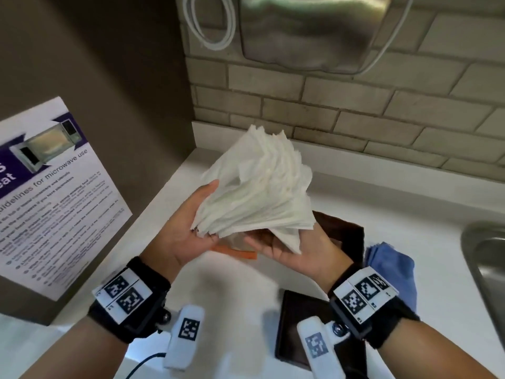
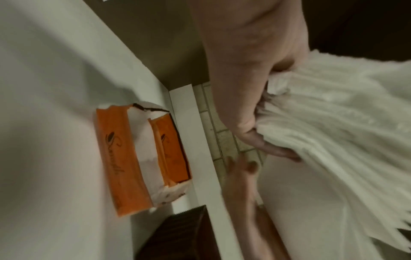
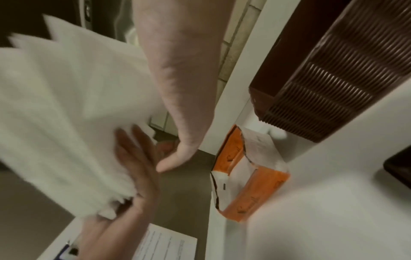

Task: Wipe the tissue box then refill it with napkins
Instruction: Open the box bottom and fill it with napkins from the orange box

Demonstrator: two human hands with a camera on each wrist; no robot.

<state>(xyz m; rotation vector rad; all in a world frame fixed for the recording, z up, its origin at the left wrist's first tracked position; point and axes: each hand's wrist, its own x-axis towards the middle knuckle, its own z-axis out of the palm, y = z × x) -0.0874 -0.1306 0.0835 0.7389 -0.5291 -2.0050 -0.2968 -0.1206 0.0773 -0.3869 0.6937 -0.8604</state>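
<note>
A thick, fanned stack of white napkins is held above the white counter. My left hand grips its lower left corner, thumb on top; in the left wrist view its fingers curl into the napkins' edges. My right hand lies palm up under the stack's near edge with fairly straight fingers, one loose napkin draped over it. The brown ribbed tissue box stands open just behind my right hand. Its dark lid lies flat near my right wrist.
A torn orange napkin wrapper lies under my hands. A blue cloth sits right of the box, beside a steel sink. A microwave poster hangs on the left wall; a metal dispenser is mounted on the brick wall.
</note>
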